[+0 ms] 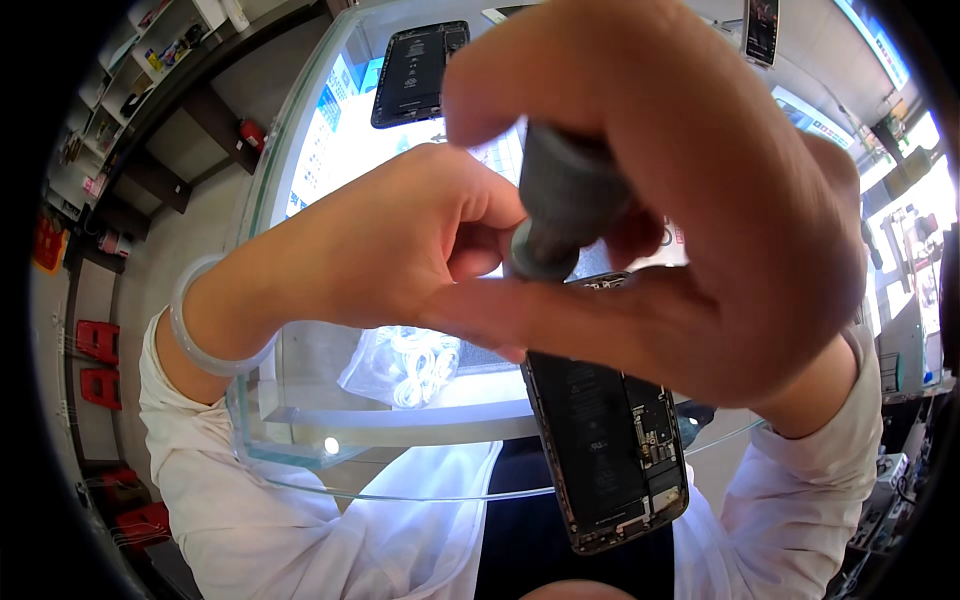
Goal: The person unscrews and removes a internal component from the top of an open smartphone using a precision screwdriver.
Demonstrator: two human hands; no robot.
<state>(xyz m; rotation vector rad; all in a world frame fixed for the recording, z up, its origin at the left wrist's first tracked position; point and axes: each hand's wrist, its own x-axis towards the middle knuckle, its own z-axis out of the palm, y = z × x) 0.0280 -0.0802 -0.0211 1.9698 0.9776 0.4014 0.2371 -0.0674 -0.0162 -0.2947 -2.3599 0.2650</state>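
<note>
Close to the camera, my right hand (740, 220) is curled round a dark grey, tapered tool handle (570, 185) with a paler round end; its exact kind is not clear. My left hand (400, 230), wearing a pale bangle (185, 325), has its fingers bent beside the tool. One left fingertip meets the left edge of an opened smartphone (600, 450), whose black battery and metal-covered board show. The phone slants out past the counter's near edge above my lap. My right thumb and palm hide its upper end.
Under my hands is a lit glass counter (320, 405). A second opened phone (415, 75) lies at its far left, and a clear bag of white cables (415, 365) near the front. Shelves (150, 60) stand at the left, red boxes (98, 342) below them.
</note>
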